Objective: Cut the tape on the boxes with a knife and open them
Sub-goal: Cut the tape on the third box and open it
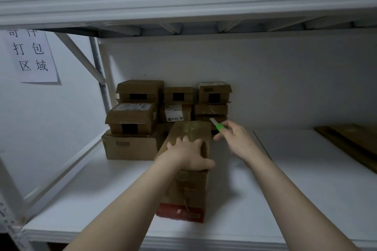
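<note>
Head view: the long box [190,134], at the centre of the shelf [306,169], is clasped by the left hand [186,155]. The knife [218,126] is gripped by the right hand [237,138] at one o'clock. Cutting seems not yet begun; the blade must be brought onto the box top.

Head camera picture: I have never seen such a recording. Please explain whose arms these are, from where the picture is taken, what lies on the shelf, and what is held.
There is no machine here: these are a person's two bare arms. The one picture comes from a camera worn on the person's head, looking forward and down, so the arms enter from the bottom edge. The left hand holds a long cardboard box that lies on the white shelf. The right hand grips a knife with a green handle, its blade out, near the far end of that box. Behind, by the wall, smaller cardboard boxes are stacked. Flat cardboard lies at the right, and a paper sign hangs at the left.
</note>
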